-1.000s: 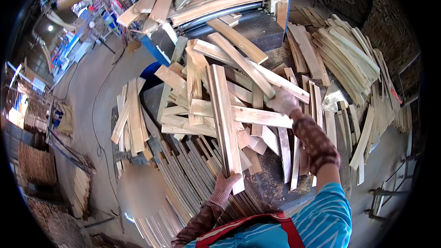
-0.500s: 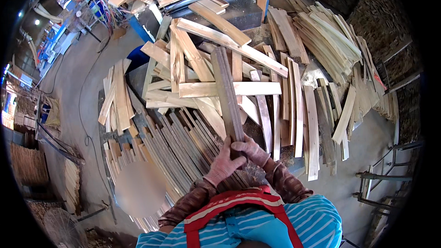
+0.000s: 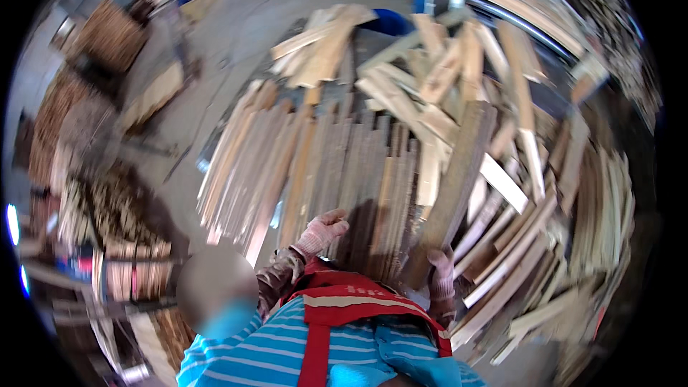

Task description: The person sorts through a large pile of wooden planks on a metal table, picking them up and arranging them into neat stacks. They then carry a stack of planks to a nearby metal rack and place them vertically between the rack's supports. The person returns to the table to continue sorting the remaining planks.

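Observation:
A long dark brown wooden board slants up and away from me. My right hand, in a pale pinkish glove, is closed on its near right edge. Whether it is one board or several stacked together is blurred. My left hand, gloved the same way, is off the board. Its fingers look curled together with nothing showing in them, above a row of narrow wooden strips laid side by side. The near ends of some strips are hidden by my left hand and the red apron.
Pale loose boards lie crisscrossed beyond the dark board. More boards fan out at the right. A small pile of planks lies at the far left of the strips. At left stand wood bundles and a round fan.
My left hand has let go of the dark board and moved left over the strips. My right hand keeps hold of it. The view has swung left.

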Tool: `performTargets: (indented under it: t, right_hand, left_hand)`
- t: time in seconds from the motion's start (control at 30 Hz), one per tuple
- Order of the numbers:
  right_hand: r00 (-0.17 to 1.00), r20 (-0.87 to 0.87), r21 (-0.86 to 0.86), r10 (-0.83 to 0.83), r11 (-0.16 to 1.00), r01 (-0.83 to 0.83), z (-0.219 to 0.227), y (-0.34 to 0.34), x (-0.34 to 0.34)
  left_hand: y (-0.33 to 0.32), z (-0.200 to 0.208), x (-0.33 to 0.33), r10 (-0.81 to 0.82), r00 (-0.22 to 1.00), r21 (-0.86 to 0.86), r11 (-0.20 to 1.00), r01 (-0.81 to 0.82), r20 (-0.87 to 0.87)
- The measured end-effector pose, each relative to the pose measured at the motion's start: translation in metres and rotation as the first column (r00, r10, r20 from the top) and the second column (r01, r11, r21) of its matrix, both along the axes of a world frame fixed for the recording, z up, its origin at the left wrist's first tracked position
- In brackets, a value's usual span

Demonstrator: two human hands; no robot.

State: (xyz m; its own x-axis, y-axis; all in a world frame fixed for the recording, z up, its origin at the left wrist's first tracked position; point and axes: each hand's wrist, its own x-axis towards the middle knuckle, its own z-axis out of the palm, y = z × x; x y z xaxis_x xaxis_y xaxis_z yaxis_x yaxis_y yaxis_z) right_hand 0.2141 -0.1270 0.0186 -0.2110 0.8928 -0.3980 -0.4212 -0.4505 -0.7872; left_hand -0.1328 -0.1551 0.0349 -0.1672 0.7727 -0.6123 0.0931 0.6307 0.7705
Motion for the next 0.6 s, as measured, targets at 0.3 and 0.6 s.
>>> performTargets:
  t: [0.3, 0.6]
  right_hand:
    - [0.875, 0.02, 0.035, 0.484, 0.874, -0.485, -0.02, -0.018, -0.081]
    - [0.916, 0.218, 0.099, 0.337, 0.926, -0.364, -0.026, -0.058, -0.317]
  left_hand:
    - [-0.163, -0.017, -0.11, 0.48, 0.765, 0.063, 0.861, -0.505, -0.43]
    - [-0.133, -0.041, -0.338, 0.28, 0.512, -0.037, 0.851, -0.523, -0.812]
